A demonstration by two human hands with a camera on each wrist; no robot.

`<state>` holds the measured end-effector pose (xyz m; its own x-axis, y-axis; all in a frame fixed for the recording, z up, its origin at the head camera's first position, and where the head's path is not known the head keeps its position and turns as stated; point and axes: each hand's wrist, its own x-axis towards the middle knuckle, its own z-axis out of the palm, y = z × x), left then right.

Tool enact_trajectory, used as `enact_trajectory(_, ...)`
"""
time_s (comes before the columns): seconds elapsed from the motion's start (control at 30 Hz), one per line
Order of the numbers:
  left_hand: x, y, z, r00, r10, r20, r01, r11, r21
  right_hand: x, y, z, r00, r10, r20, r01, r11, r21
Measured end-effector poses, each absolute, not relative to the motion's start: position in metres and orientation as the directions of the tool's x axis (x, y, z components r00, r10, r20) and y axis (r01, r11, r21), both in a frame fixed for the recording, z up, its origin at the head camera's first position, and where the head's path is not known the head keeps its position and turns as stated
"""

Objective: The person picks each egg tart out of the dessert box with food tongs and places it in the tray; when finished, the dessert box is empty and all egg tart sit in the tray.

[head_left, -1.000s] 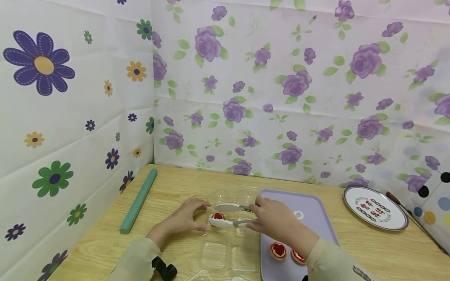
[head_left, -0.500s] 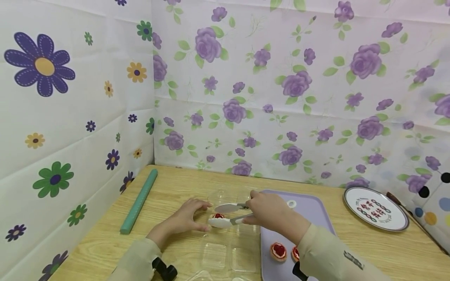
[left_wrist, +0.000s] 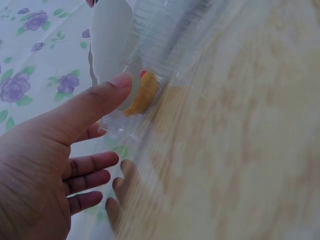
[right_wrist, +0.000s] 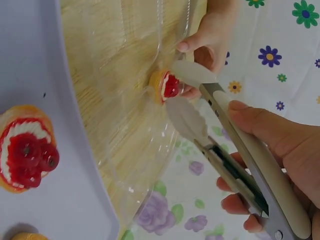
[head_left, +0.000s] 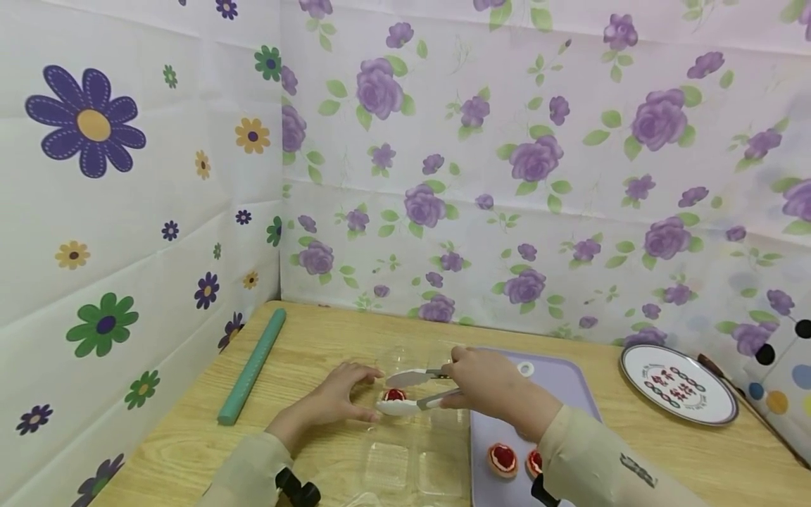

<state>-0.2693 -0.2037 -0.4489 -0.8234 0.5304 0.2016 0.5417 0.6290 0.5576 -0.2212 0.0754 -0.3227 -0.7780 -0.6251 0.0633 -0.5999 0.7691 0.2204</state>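
Observation:
My right hand [head_left: 497, 384] grips a pair of tongs [right_wrist: 250, 150] with pale tips. The tips are spread apart close to a small fruit tart [head_left: 394, 396], topped with red fruit and white cream. That tart sits in a left-hand compartment of a clear plastic container [head_left: 388, 461]. At the container's left side is my left hand [head_left: 338, 394], thumb and fingers apart; in the left wrist view the thumb [left_wrist: 107, 95] lies against the clear wall beside the tart. On the purple tray [head_left: 557, 370], more tarts [head_left: 503, 459] lie by my right forearm.
A green rod [head_left: 253, 366] lies along the table's left side. At the right, a white plate [head_left: 678, 384] with red characters rests near a brown-handled tool [head_left: 709, 361]. A white ring [head_left: 525, 368] shows at the tray's far end. Patterned cloth [head_left: 424, 204] hangs behind.
My right hand has shifted slightly left with the tongs, which stay around the tart. The left hand has kept its place. The head view has tilted up a little.

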Motion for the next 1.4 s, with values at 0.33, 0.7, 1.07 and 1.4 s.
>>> enact_trajectory(0.33, -0.268, -0.202, -0.448, -0.822, 0.530, 0.210, 0.546, 0.628, 0.554, -0.226, 0.080, -0.325, -0.761, -0.646, 0.061, -0.620, 0.751, 0.226)
enact_trajectory(0.7, -0.269, -0.203, -0.450, -0.827, 0.528, 0.194, 0.538, 0.642, 0.547, -0.226, 0.088, -0.333, -0.681, -0.721, 0.125, -0.662, 0.679, 0.317)
enact_trajectory(1.07, -0.267, -0.202, -0.447, -0.829, 0.525, 0.194, 0.535, 0.640, 0.552, -0.220, 0.097, -0.338, -0.633, -0.750, 0.192, -0.674, 0.656, 0.339)
enact_trajectory(1.4, -0.268, -0.202, -0.449, -0.826, 0.531, 0.191, 0.538, 0.637, 0.552, -0.220, 0.085, -0.330, -0.746, -0.656, 0.114, -0.614, 0.744, 0.265)
